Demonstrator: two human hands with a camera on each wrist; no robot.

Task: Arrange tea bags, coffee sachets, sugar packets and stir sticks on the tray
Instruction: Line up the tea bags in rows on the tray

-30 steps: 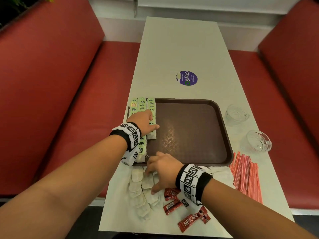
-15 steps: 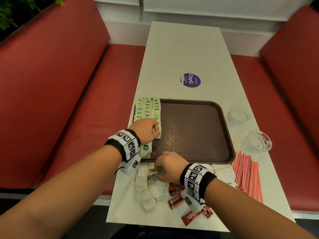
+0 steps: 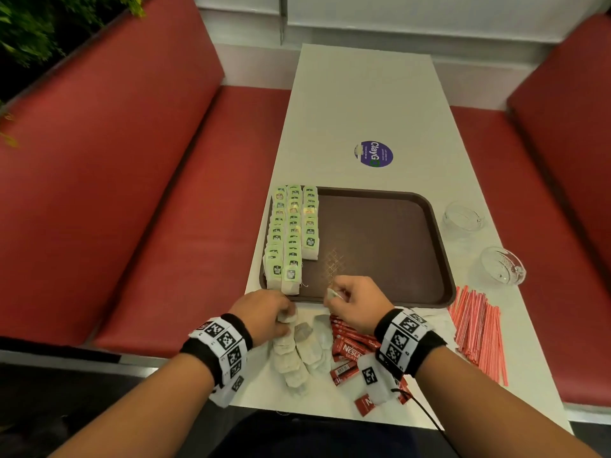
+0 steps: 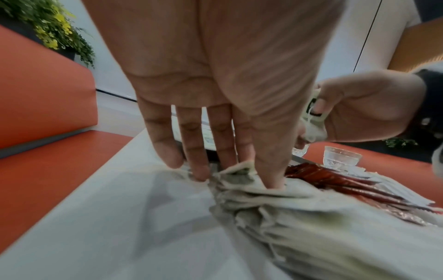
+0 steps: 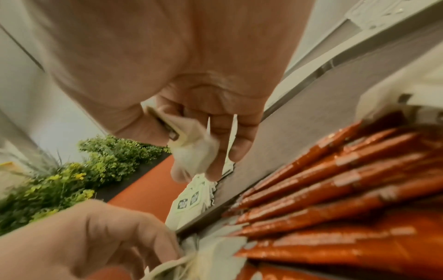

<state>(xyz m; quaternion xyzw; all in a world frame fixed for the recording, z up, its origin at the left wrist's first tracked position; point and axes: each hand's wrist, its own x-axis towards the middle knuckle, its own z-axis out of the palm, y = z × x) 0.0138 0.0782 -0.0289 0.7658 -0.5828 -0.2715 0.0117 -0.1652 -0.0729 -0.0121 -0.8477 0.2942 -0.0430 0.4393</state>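
Observation:
A brown tray (image 3: pixel 380 226) carries three rows of green-tagged tea bags (image 3: pixel 292 233) along its left side. Loose tea bags (image 3: pixel 297 355) lie in a pile on the table in front of the tray. My left hand (image 3: pixel 286 317) is down on that pile, and thumb and forefinger pinch the top tea bag (image 4: pixel 239 168). My right hand (image 3: pixel 334 295) hovers at the tray's near rim and pinches one tea bag (image 5: pixel 191 149) with its tag. Red coffee sachets (image 3: pixel 350 348) lie below my right wrist. Red stir sticks (image 3: pixel 477 328) lie to the right.
Two empty glass cups (image 3: pixel 463 216) (image 3: pixel 502 266) stand right of the tray. White packets (image 3: pixel 436 322) show beside my right wrist. A purple sticker (image 3: pixel 375 154) marks the white table (image 3: pixel 363 104) beyond the tray. Red bench seats (image 3: pixel 148 193) flank both sides.
My left hand left the tea bag rows on the tray and came back to the loose pile. My right hand picked a tea bag off the pile and raised it to the tray's near rim.

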